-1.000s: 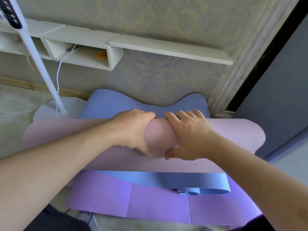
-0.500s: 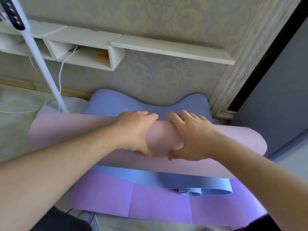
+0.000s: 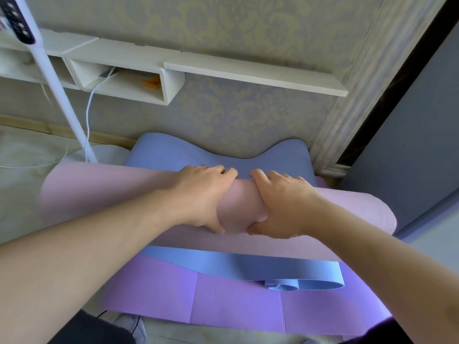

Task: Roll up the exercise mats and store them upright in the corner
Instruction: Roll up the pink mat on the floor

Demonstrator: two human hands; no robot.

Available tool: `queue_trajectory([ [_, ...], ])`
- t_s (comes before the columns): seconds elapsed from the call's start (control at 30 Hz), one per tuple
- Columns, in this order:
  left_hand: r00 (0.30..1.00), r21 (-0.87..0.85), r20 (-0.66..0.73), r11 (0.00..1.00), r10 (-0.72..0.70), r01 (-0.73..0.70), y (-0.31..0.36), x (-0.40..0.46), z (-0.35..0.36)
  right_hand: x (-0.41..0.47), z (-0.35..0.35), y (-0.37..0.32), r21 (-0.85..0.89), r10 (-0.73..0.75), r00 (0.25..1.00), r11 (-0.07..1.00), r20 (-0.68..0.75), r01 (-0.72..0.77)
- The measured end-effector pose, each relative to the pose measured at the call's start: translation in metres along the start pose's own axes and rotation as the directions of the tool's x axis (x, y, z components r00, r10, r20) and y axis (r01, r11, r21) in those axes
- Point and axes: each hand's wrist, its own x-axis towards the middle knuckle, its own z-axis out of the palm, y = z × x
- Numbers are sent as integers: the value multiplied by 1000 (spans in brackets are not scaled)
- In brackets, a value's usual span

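Observation:
A pink mat (image 3: pixel 104 192), rolled into a thick tube, lies crosswise on the floor in front of the wall. My left hand (image 3: pixel 201 197) and my right hand (image 3: pixel 283 207) grip the roll side by side at its middle, fingers curled over the top, thumbs underneath at the near side. Under the roll lies a blue mat (image 3: pixel 173 155), its far end curling up against the wall and its near end (image 3: pixel 285 286) folded loosely. A purple mat (image 3: pixel 236 304) lies flat below both, nearest to me.
A white lamp pole (image 3: pixel 57 90) with a round base and cable stands at the left. White wall shelves (image 3: pixel 248 73) hang above the mats. The room corner with a moulded door frame (image 3: pixel 332 135) and a dark grey panel is at the right.
The pink roll has moved a little away from me toward the wall with both hands on it, uncovering more of the blue and purple mats at the near side.

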Motion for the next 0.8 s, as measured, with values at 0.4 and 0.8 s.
queue_trajectory([
  [0.4, 999, 21, -3, 999, 40, -40, 3, -3, 6, 3, 0, 3, 142, 6, 999, 990, 35, -11],
  [0.8, 996, -169, 82, 984, -41, 55, -3, -1, -7, 2, 4, -2, -7, -39, 998, 999, -44, 39],
])
